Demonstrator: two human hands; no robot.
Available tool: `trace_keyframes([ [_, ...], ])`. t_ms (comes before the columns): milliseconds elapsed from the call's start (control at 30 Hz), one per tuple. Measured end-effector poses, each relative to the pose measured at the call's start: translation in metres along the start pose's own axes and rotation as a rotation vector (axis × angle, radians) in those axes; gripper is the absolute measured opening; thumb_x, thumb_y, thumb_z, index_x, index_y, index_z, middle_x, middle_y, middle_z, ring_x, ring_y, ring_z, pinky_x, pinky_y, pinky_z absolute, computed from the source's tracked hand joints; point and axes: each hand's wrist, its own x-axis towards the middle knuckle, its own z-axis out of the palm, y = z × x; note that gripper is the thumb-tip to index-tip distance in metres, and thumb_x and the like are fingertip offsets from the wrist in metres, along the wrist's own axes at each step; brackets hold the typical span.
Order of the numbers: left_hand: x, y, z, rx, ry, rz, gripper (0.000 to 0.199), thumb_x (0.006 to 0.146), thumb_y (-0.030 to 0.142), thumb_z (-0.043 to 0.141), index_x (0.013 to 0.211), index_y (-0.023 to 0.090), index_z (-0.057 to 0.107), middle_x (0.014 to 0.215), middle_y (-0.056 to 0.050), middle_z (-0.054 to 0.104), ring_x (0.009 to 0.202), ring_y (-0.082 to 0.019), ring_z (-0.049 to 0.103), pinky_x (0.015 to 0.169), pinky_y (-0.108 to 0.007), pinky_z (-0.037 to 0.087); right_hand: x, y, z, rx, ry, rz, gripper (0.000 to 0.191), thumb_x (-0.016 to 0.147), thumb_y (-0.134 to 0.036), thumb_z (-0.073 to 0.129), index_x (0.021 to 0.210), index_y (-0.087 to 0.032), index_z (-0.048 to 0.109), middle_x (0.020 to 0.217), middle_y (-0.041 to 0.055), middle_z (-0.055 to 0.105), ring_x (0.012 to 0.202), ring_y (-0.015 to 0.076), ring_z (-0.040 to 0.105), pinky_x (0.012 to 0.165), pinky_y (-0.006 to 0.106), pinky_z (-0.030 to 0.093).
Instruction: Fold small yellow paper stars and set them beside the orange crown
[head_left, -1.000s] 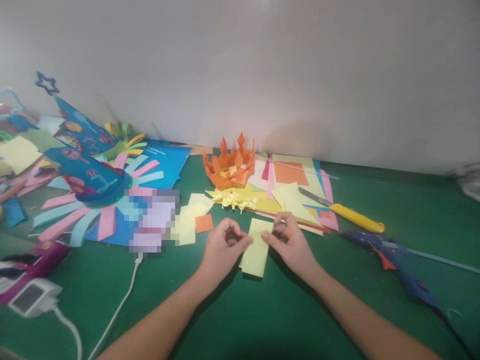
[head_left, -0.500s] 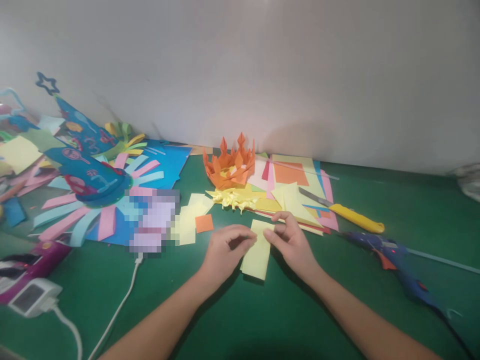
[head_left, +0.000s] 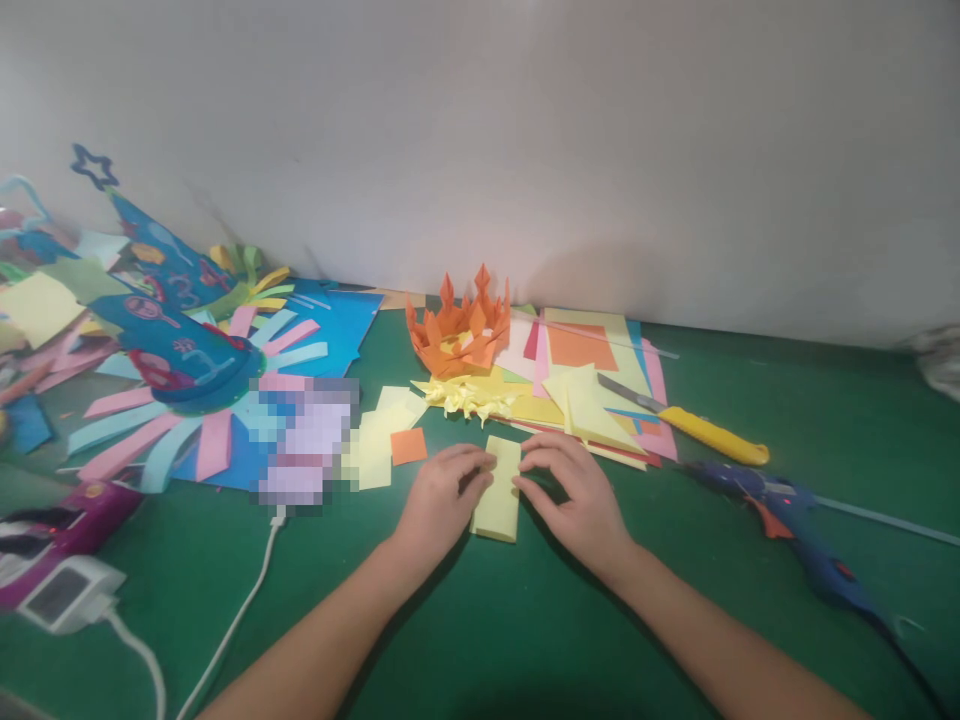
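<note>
A folded pale yellow paper strip stands lengthwise between my hands, low over the green table. My left hand pinches its left edge with thumb and fingers. Along the right edge, the thumb and curled fingertips of my right hand grip the paper. Just beyond lies a row of crumpled yellow paper pieces. Behind that sits an orange folded-paper crown. A small orange paper square lies left of my left hand.
To the right lie a yellow utility knife and a blue glue gun. Coloured sheets are piled behind my right hand. Blue cone hats, a purple power strip and a white cable occupy the left.
The yellow paper has shifted slightly left and looks narrower, folded over. My right hand has moved its fingers from the paper's upper right corner down onto its right edge.
</note>
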Motion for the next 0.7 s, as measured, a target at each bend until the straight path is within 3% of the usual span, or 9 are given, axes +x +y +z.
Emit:
trace_keyframes([
  [200,-0.0001,-0.0002,-0.0002,0.020,0.004,-0.010,0.018,0.080,0.011,0.058,0.092,0.018,0.068,0.095,-0.005,0.069,0.089,-0.018,0.064,0.081,-0.032,0.051,0.0014,0.0011,0.0024,0.046,-0.281,-0.024,0.003,0.084,-0.019,0.059,0.084,-0.022,0.059,0.098,0.0044,0.062,0.093,0.0189,0.057,0.081,0.032,0.045],
  [367,0.0009,-0.0020,-0.0006,0.032,-0.010,-0.005,0.019,0.079,0.013,0.057,0.093,0.019,0.068,0.095,-0.005,0.069,0.088,-0.019,0.063,0.081,-0.033,0.051,0.0016,0.0019,0.0028,0.047,-0.308,-0.003,0.005,0.084,-0.019,0.058,0.080,-0.021,0.059,0.098,0.0042,0.060,0.094,0.0186,0.056,0.082,0.032,0.044],
  [700,0.0006,-0.0031,-0.0029,-0.022,-0.051,-0.022,0.019,0.077,0.014,0.055,0.092,0.018,0.066,0.095,-0.006,0.065,0.061,-0.010,0.057,0.058,-0.023,0.051,0.0032,-0.0015,0.0005,0.040,-0.306,-0.007,0.015,0.089,-0.018,0.049,0.082,-0.021,0.061,0.098,0.0059,0.061,0.095,0.0196,0.057,0.084,0.036,0.045],
])
